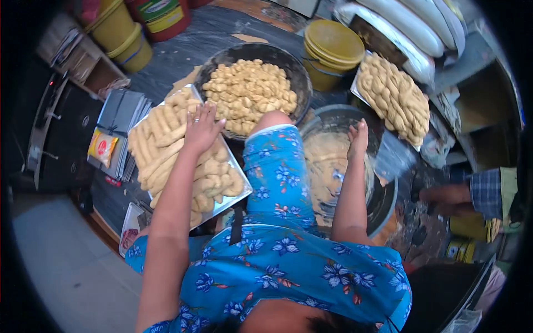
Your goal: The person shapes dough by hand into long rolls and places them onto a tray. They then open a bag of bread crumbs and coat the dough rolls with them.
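left hand: fingers extended, palm down on dough rolls, no object gripped. right hand: fingers partly curled above basin; hold cannot be determined. from view centre: rolls on tray, 9 o'clock; bowl of dough pieces, 12; twisted dough, 2; basin, 3.

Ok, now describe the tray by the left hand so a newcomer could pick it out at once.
Start from the blue flowered cloth at the picture's centre. Just left of it, beside the black basin, lies a silvery tray with the left hand over it. Its long, straight dough ropes set it apart from the twisted dough on the upper-right tray.
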